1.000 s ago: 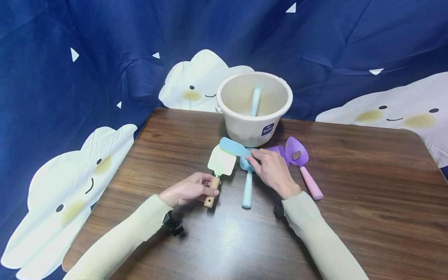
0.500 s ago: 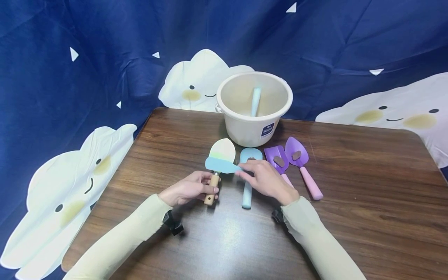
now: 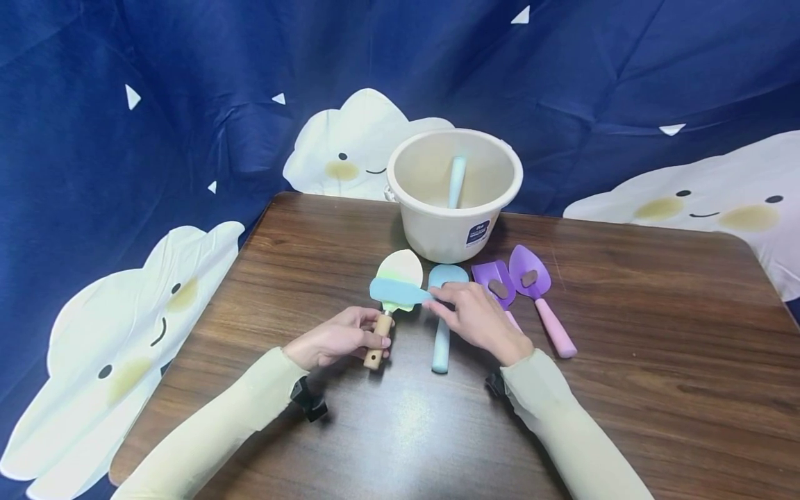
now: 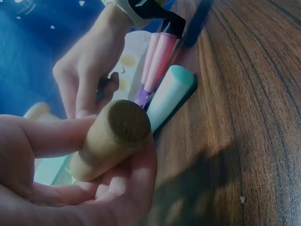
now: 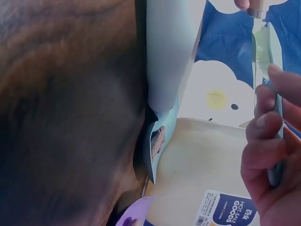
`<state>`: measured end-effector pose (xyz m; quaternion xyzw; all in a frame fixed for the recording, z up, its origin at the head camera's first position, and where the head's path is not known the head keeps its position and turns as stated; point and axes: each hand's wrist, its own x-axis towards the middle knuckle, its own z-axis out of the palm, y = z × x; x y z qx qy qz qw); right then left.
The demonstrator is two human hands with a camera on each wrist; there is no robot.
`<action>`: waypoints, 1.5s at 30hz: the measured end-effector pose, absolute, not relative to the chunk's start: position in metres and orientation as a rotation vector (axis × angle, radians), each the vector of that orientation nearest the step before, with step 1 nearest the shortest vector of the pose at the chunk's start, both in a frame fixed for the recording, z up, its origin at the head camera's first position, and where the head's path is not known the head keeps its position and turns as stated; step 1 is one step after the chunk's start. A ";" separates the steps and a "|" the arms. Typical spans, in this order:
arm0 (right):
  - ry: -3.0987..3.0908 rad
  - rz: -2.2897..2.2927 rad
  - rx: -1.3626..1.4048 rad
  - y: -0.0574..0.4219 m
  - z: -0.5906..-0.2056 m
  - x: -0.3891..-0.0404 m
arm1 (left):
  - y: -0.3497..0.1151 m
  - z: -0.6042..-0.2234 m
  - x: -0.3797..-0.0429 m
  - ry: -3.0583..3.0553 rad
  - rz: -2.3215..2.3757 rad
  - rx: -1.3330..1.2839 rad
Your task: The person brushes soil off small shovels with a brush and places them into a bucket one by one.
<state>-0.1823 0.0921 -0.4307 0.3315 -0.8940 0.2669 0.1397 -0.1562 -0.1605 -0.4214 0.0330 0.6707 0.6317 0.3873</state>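
My left hand [image 3: 340, 338] grips the wooden handle [image 4: 110, 136] of a small trowel, its whitish, round-tipped blade [image 3: 401, 262] pointing away over the table. My right hand [image 3: 478, 316] holds a light-blue brush [image 3: 396, 291] by its narrow end, fingers curled round it. The brush lies across the lower part of the blade. In the right wrist view, pale green bristles [image 5: 264, 47] face the blade. Below the right hand lies a light-blue toy shovel [image 3: 441, 351], partly covered by that hand. A dark brown lump [image 5: 158, 140] sits in its scoop.
A cream bucket [image 3: 437, 232] stands behind the tools, with a light-blue handle [image 3: 457, 182] sticking up inside. To the right lie two purple shovels with pink handles: a square one [image 3: 490, 272] and a pointed one [image 3: 521, 260], each bearing a brown lump. A blue curtain [image 3: 562, 83] hangs behind the table.
The brush has moved from the blade's far right corner down towards the handle, then slightly back up the blade. The left hand holds the trowel almost still.
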 end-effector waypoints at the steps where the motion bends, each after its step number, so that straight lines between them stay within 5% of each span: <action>1: -2.580 0.764 0.941 0.092 -0.431 -0.183 | -0.161 -0.422 -0.156 1.707 1.607 0.084; 21: -2.504 0.696 0.655 0.100 -0.425 -0.191 | -0.161 -0.420 -0.153 1.710 1.594 0.110; 35: -2.575 0.913 1.049 0.094 -0.427 -0.181 | -0.163 -0.419 -0.158 1.751 1.592 0.106; 45: -2.566 0.893 1.043 0.094 -0.432 -0.180 | -0.162 -0.420 -0.158 1.742 1.592 0.091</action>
